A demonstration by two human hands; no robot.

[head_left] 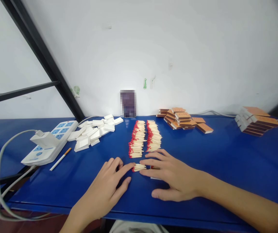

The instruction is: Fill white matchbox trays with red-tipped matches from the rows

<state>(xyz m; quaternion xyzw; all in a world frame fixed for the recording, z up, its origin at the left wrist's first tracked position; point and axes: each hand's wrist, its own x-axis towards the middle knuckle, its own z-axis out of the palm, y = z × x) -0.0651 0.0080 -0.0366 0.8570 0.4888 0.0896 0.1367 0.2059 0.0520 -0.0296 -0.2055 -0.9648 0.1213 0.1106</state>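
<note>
My left hand (pixel 107 187) lies flat on the blue table (pixel 226 161), fingers stretched out, its fingertips touching a small bunch of red-tipped matches (pixel 139 167). My right hand (pixel 175 178) rests opposite, fingers extended, its fingertips against the other side of that bunch. A white box tray shows partly under the right hand's fingers. Just beyond lie two long rows of matches (pixel 145 139).
A heap of white inner trays (pixel 92 131) lies at the back left, beside a white power strip (pixel 50 142) with grey cable and a cigarette (pixel 61 158). Orange matchbox sleeves (pixel 182 118) are piled at the back; another stack (pixel 256 121) sits far right.
</note>
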